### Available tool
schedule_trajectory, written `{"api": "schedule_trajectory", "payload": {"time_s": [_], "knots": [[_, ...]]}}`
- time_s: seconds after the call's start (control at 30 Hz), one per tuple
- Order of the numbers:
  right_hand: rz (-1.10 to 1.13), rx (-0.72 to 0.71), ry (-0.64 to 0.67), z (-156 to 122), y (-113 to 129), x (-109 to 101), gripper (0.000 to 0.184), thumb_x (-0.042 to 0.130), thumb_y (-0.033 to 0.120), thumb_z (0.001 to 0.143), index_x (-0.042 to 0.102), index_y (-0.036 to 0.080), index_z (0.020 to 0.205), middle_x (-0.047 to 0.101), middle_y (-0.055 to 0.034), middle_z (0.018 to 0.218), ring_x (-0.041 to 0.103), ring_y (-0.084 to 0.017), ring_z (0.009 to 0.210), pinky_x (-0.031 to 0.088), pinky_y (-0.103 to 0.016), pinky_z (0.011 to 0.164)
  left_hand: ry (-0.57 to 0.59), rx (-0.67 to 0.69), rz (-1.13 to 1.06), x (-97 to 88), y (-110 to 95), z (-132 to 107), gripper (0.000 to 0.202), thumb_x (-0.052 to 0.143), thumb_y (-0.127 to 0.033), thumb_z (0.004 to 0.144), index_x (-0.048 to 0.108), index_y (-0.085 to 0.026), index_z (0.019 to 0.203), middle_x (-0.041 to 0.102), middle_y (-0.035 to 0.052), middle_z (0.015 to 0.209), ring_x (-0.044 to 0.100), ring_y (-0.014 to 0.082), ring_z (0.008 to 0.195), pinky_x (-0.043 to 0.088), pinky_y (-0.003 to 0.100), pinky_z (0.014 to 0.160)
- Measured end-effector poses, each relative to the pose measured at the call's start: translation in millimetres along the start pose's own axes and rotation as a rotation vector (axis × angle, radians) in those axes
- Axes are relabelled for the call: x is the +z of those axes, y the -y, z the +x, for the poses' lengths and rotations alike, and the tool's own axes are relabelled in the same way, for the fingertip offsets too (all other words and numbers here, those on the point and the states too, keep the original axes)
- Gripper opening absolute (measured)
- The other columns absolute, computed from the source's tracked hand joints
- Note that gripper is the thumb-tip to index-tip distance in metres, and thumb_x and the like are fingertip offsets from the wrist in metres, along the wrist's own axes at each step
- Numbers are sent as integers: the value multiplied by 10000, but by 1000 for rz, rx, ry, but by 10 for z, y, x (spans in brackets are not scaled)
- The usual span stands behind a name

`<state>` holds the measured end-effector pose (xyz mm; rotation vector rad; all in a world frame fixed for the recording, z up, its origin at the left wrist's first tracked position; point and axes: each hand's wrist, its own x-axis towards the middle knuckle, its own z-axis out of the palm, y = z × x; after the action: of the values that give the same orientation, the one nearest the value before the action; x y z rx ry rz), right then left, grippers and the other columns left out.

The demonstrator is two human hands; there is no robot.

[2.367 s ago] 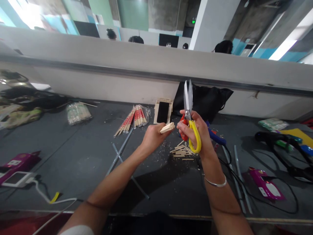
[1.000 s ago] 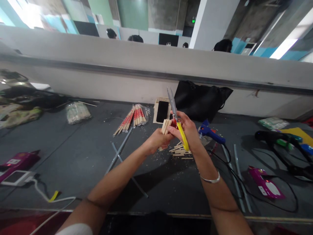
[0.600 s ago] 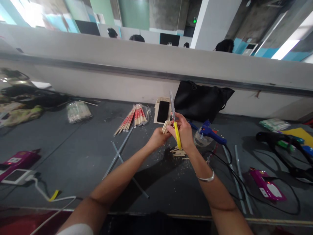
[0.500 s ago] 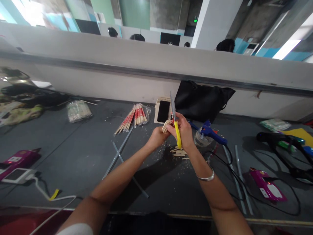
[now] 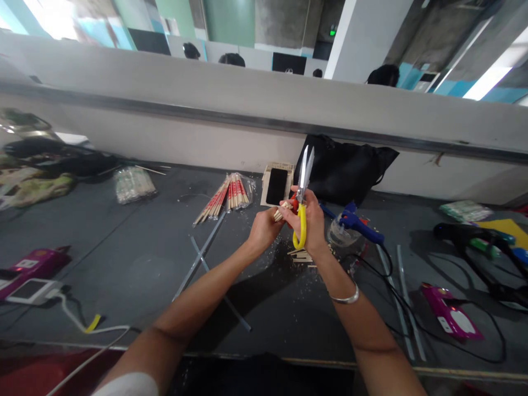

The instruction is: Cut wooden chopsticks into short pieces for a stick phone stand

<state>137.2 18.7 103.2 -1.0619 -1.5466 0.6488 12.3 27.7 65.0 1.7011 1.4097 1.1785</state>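
My right hand point(image 5: 310, 226) grips scissors point(image 5: 301, 190) with yellow and red handles, blades pointing up and away. My left hand point(image 5: 262, 228) is closed round a small bundle of short wooden sticks point(image 5: 281, 209), held right beside the scissor handles. Both hands hover above a little heap of cut stick pieces point(image 5: 304, 256) and wood chips on the dark grey tabletop point(image 5: 144, 264).
A pack of red-wrapped chopsticks point(image 5: 226, 198), a phone in a wooden stand point(image 5: 276, 185), a black bag point(image 5: 346, 168), a blue glue gun point(image 5: 359, 226) with cables, magenta tools point(image 5: 447, 316), crossed metal rods point(image 5: 206, 258) and a white partition wall point(image 5: 247, 121) surround the work spot.
The scissors dropped from a raised position toward the stick bundle, then turned so the blades show face-on and tilt right. Both hands moved slightly away from me.
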Motion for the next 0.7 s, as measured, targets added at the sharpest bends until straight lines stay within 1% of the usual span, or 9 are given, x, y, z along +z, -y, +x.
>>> {"api": "schedule_trajectory", "payload": {"time_s": [0.1,0.23,0.3,0.37,0.47,0.53,0.6,0.7], "knots": [[4,15,26,10,-10,-4,476,753,405,738,564,274,1155,748,-12,885,728,-215,841,586,-402,854,15,13,73,-11,28,22,174,590,-281,804,616,-155,686,641,-9,630,533,128,613,338,215,573],[15,50,57,54,-71,-52,517,771,485,730,573,263,1153,733,2,821,687,-192,696,589,-390,757,122,33,243,-72,41,69,218,616,-338,852,697,-148,784,685,30,693,608,160,657,354,237,592],[0,54,48,76,-97,-105,514,768,517,734,587,249,1135,728,2,799,666,-182,664,580,-377,722,179,-7,388,-139,44,91,247,649,-394,852,726,-162,819,703,60,715,647,188,683,371,253,601],[-39,40,13,90,-102,-173,498,760,525,744,603,237,1119,735,-10,833,661,-174,679,567,-358,717,213,-70,565,-231,58,110,259,673,-429,845,741,-180,835,730,96,774,687,222,755,405,265,631],[-134,-1,1,99,-66,-270,469,758,488,755,626,226,1120,741,-27,903,666,-175,739,548,-351,761,268,-178,796,-404,124,120,276,690,-431,848,749,-184,957,761,149,972,715,284,946,471,290,727],[-198,-5,59,93,-23,-307,443,762,451,757,644,220,1116,739,-35,908,668,-188,768,535,-360,781,310,-231,905,-528,202,107,311,679,-426,865,732,-188,1057,752,162,1094,702,311,1056,498,302,787],[-272,17,130,64,24,-322,412,777,409,745,669,224,1097,736,-41,901,669,-207,787,524,-366,770,333,-274,989,-644,297,70,340,639,-429,896,702,-196,1136,733,161,1188,679,316,1138,509,309,842],[-434,63,226,-69,72,-350,380,803,346,716,704,247,1069,731,-39,860,669,-228,774,498,-356,714,342,-327,1063,-775,431,-38,390,549,-452,950,657,-181,1209,701,171,1266,656,314,1189,508,333,905]]}}
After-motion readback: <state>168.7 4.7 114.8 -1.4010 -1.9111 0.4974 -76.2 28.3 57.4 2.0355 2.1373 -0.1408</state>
